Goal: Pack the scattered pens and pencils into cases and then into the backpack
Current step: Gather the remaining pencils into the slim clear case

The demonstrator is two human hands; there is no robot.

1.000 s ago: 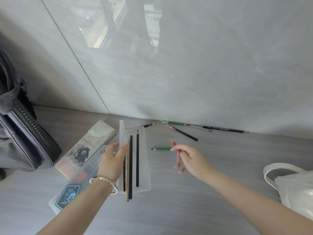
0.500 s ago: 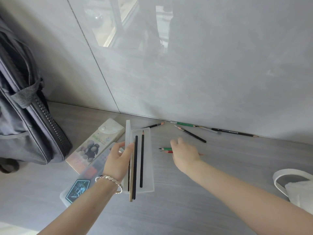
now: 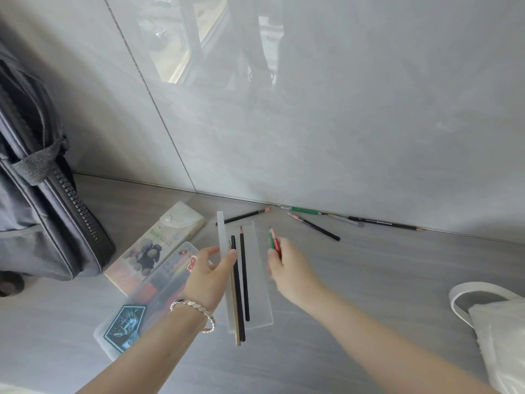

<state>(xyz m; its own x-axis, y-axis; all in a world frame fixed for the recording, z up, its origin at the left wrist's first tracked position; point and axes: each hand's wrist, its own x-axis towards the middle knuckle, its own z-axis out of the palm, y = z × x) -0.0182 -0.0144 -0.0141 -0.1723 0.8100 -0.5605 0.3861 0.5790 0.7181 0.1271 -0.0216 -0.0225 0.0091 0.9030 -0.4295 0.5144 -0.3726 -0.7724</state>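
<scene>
- Backpack (image 3: 42,209) stands at the left edge of the frame with its zip side turned toward the cases, close enough to take them once they are filled. Its inside is hidden.
- Printed case (image 3: 159,245) and clear stickered case (image 3: 133,317) lie touching, left of centre on the floor (image 3: 369,294). The clear one shows coloured contents and looks already loaded, so both seem parked there to wait for the bag.
- Left grip (image 3: 207,277), at centre, is closed on the long edge of the frosted case (image 3: 257,280), thumb across its raised lid. This probably keeps the case open and steady as a tray.
- Black pencils (image 3: 243,274) and a tan pencil (image 3: 233,308) lie lengthwise in that case. Their ends jut past its lower edge, so they are not pushed home.
- Right grip (image 3: 292,268), just right of the case, pinches the red and green pencils (image 3: 273,238) together. Their tips point up the frame, parallel to the case, ready to slide in.
- Loose pencils (image 3: 315,229) lie along the foot of the wall, upper right of centre, uncollected.
- White bag (image 3: 497,331) sits in the lower right corner, well apart.
</scene>
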